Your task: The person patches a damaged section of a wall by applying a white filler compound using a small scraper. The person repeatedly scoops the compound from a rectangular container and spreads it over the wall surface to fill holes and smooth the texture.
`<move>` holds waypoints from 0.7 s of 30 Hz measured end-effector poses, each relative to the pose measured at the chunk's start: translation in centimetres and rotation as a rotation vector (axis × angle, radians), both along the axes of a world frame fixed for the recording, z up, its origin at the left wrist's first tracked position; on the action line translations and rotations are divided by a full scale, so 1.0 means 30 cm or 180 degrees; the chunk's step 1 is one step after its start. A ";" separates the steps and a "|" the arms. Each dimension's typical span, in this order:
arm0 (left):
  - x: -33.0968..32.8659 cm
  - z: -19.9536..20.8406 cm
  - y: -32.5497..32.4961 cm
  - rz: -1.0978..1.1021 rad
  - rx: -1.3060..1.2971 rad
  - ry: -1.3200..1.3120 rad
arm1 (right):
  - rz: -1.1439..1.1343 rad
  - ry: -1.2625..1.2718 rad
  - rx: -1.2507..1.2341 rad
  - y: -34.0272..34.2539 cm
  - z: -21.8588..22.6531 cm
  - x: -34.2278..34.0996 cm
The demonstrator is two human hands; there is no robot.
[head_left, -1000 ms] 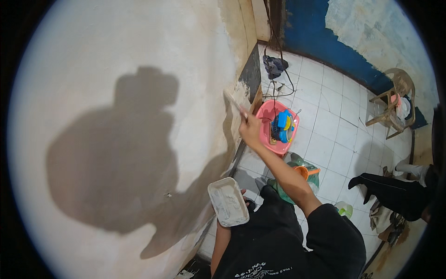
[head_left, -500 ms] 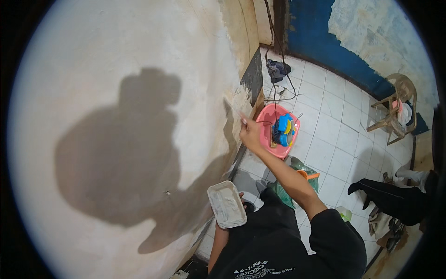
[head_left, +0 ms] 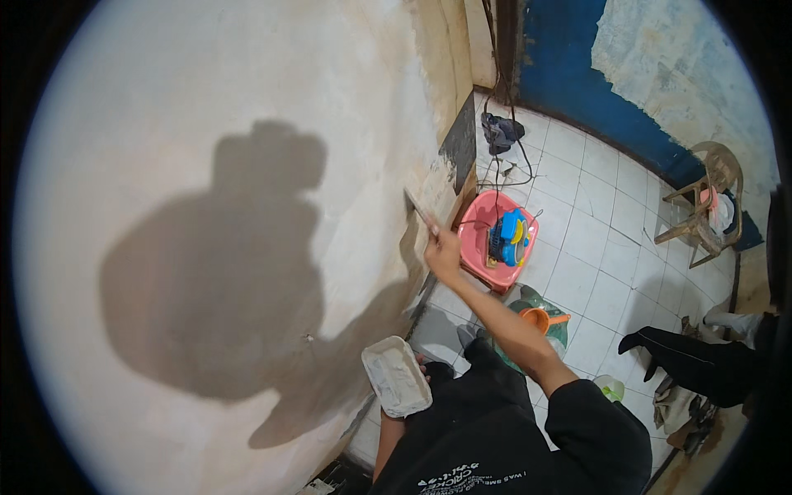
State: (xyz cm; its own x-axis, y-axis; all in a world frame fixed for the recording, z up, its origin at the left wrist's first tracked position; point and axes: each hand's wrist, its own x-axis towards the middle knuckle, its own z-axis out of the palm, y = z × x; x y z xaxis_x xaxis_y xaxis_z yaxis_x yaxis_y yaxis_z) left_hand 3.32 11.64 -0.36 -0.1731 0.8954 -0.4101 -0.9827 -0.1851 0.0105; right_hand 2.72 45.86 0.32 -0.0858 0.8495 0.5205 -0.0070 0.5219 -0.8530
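Observation:
My right hand is closed round the handle of a putty knife, whose blade meets the pale plastered wall close to its rough, patched right edge. Low in front of my body, my left hand grips a white rectangular tray from behind. A whitish paste coats the inside of the tray. Most of the left hand is hidden behind the tray; only some fingertips show at its right side.
Beside the wall, a pink tub holds a blue and yellow object. Nearer me, an orange dipper lies on green plastic. A brown chair stands at right. Dark cables run down to the white tiled floor.
The putty knife shows more clearly against the wall, its angle slightly changed, with my right hand barely moved. The tray has shifted a little left and down. The view has shifted slightly.

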 end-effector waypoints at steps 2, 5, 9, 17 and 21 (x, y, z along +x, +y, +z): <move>0.009 0.046 0.022 0.0088 0.0012 0.0065 | -0.0428 -0.0304 -0.0444 0.142 0.030 0.030; 0.024 0.076 -0.016 0.0229 0.0148 0.0461 | -0.1053 -0.0054 -0.0699 0.297 0.189 0.008; 0.038 0.063 -0.033 0.0360 0.0155 0.0084 | -0.0826 -0.0443 -0.0621 0.381 0.120 -0.045; -0.006 0.008 -0.059 0.0201 0.0266 0.0007 | 0.0352 -0.0021 -0.0091 -0.013 0.160 0.012; -0.014 0.075 -0.008 0.0090 0.0421 -0.0108 | -0.0267 -0.0251 -0.0180 0.158 0.132 0.054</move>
